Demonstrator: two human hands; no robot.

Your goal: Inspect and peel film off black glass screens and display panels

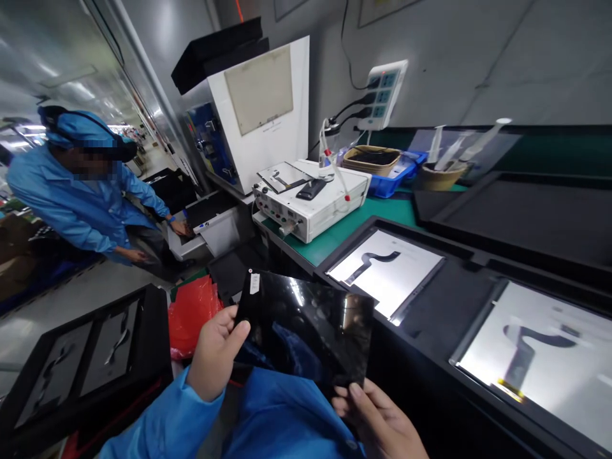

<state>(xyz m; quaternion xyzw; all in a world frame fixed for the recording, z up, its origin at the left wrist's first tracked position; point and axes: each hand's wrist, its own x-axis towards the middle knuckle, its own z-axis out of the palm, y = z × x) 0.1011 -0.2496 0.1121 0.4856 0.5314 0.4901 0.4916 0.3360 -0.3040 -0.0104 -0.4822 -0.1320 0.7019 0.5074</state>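
A glossy black display panel with a small white label at its upper left corner is held up before me, tilted and reflecting light. My left hand pinches its left edge between thumb and fingers. At the lower right corner, my right hand grips the same panel. To the right, a black foam tray holds a silver-backed display panel with a dark flex cable, and a second silver-backed panel lies nearer me.
Left stands another black tray with grey panels; red plastic bags lie beside it. A white control box sits on the green bench, with a blue bin and a brush pot behind. A co-worker bends at far left.
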